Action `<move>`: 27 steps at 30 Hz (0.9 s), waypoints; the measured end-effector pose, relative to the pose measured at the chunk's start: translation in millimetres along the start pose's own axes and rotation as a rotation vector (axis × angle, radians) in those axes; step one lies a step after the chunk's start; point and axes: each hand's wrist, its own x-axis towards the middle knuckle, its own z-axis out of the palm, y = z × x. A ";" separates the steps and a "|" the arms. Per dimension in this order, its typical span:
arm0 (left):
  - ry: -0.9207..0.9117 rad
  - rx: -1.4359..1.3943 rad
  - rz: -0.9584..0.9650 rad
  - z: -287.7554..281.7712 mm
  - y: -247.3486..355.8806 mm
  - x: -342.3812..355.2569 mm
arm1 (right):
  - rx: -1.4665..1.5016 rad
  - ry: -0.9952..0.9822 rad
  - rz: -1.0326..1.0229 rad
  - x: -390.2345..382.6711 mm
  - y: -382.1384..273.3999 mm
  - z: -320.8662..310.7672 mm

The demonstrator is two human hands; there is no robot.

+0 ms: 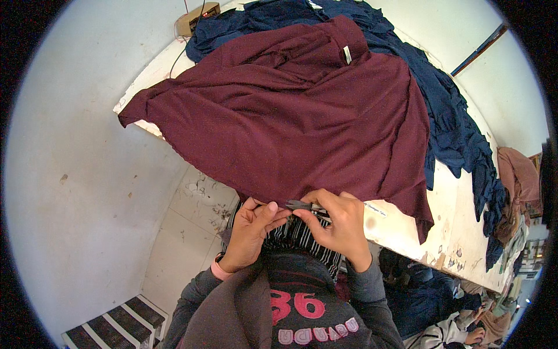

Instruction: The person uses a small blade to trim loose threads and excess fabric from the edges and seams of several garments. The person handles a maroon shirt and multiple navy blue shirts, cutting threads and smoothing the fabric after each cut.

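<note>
A maroon garment (290, 128) with a small white label is spread over a pale wooden table (383, 227), its lower edge hanging near my body. My left hand (256, 230) pinches that edge between thumb and fingers. Just to its right, my right hand (334, 224) grips small dark thread snips (299, 205), their blades at the fabric edge beside my left fingertips. Whether the blades touch a thread is too small to tell.
Navy garments (447, 122) pile behind the maroon one. A small brown device (189, 23) with a cord sits at the back left. Brown cloth (517, 186) lies at right. Another person's hand (474, 335) shows lower right. A striped step (116, 326) stands lower left.
</note>
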 end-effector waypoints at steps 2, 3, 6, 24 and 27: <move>0.011 0.017 0.010 -0.2 -0.6 -0.6 | -0.004 0.004 -0.004 -0.3 0.7 0.5; 0.017 0.026 0.015 -0.3 -1.0 -0.9 | 0.003 0.009 -0.003 -0.8 1.9 2.3; 0.028 0.064 0.039 0.5 -1.2 0.4 | 0.012 0.017 0.005 -2.7 3.6 5.4; 0.026 -0.339 0.573 -177.6 138.7 116.0 | 0.360 0.471 0.565 -57.7 59.5 -31.3; 0.098 -0.317 0.557 -179.4 134.3 119.6 | 0.359 0.438 0.569 -59.0 59.9 -24.0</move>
